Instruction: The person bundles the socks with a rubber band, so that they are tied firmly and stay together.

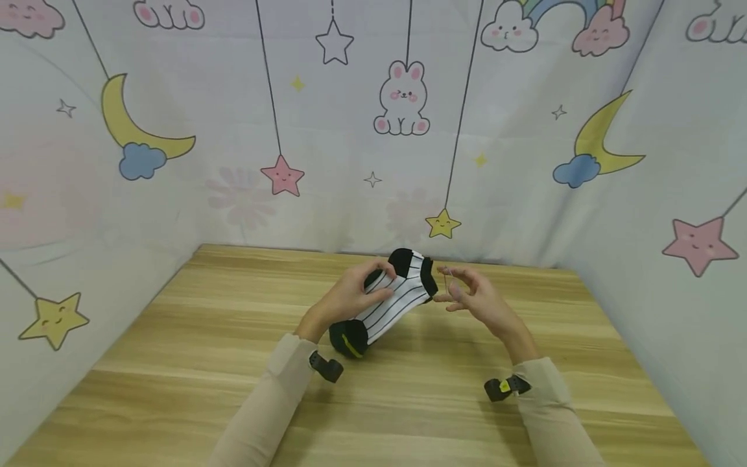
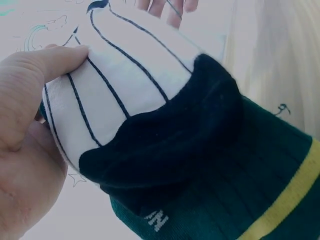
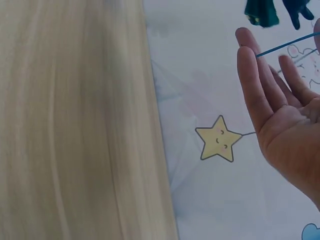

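Note:
My left hand point(image 1: 349, 293) grips a pair of socks above the table, thumb on the near side. One is a white sock point(image 1: 395, 303) with thin black stripes and black toe, heel and cuff. Against it lies a dark green sock point(image 2: 280, 137) with a yellow band and small white lettering, mostly covered by the white one. My right hand point(image 1: 483, 303) is just right of the black cuff, apart from it. Its fingers are spread and fairly straight, with a thin rubber band point(image 3: 287, 45) stretched across them to the thumb.
Beneath both hands is a wood-grain table point(image 1: 192, 363). White cloth point(image 1: 344, 143) printed with stars, moons and rabbits rises along its back and sides. A small black camera point(image 1: 328, 367) is strapped to the left wrist, another camera point(image 1: 499, 389) to the right.

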The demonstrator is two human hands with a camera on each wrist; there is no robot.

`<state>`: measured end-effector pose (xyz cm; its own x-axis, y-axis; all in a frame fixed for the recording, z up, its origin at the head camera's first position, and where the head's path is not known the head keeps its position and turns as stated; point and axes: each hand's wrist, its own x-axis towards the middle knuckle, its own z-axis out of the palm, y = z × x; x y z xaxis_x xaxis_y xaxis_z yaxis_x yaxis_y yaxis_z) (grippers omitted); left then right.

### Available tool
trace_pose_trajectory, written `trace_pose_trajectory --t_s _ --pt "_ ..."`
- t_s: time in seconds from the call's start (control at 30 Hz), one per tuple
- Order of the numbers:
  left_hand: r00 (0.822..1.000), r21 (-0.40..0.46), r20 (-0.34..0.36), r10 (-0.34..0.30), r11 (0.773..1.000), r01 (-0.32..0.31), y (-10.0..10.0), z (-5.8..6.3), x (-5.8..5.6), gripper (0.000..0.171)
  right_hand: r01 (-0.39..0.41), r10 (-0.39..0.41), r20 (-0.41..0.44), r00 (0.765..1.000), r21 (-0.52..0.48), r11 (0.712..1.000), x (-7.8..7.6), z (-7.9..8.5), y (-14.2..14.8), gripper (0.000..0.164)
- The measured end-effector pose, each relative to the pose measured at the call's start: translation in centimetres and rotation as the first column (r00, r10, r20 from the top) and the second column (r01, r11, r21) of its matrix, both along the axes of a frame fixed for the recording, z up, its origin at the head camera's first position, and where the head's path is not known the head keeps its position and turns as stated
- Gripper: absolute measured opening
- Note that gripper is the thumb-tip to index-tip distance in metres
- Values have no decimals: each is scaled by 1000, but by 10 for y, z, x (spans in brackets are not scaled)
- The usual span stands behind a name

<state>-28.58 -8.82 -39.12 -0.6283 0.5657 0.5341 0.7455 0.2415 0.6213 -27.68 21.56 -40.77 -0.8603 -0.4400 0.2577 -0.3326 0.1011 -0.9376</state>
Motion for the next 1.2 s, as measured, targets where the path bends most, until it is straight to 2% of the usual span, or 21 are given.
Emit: trace_pose_trajectory --t_s 0.17,0.33,0.47,0.6,0.77,0.87,1.07,1.2 --pt "1000 8 6 -2 1000 2 1 -1 0 25 -55 55 11 998 -15 998 3 -1 -5 75" --pt "1000 26 0 -11 1000 11 2 -3 -1 25 -116 118 39 992 -39 992 9 -4 -12 90" --pt "999 57 37 9 998 -11 2 -3 1 24 -153 162 44 986 -150 977 9 -9 -24 89" --pt "997 84 80 13 996 -20 1 -2 3 24 -144 156 29 987 -260 955 9 -11 -35 89" --pt "996 86 90 2 996 -10 1 -2 3 27 -174 187 5 982 -333 927 13 -7 -44 91" --pt "996 83 88 -7 997 0 1 -2 3 27 -187 197 -5 980 -345 920 14 -6 -47 87" --pt "991 48 118 -68 997 62 3 -1 2 31 -140 151 15 988 -294 945 16 -4 -47 89" --pt "984 9 166 -70 998 69 4 -1 3 36 -125 134 18 991 -267 956 17 -4 -45 91"
